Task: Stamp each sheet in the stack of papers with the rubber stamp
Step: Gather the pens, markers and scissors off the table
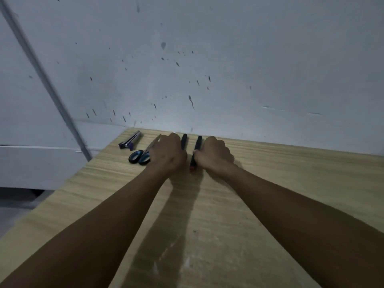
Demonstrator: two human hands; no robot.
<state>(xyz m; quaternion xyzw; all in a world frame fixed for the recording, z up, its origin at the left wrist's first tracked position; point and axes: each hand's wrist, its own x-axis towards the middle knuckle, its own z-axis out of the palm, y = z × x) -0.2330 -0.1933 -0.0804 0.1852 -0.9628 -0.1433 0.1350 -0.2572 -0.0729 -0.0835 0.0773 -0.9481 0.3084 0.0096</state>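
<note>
Neither a rubber stamp nor a stack of papers shows in the head view. Both my arms reach to the far edge of the wooden table (270, 183). My left hand (168, 151) lies palm down over the blades of black-handled scissors (139, 157), and a black pen (184, 140) sticks out past its right side; its fingers are hidden. My right hand (215, 154) is curled, its thumb side closed against a black marker (197, 145) with a red end that lies between the two hands.
A purple and silver stapler-like tool (131, 140) lies at the table's far left corner. A stained grey wall (207, 69) rises directly behind the table's far edge. The table's left edge drops to the floor.
</note>
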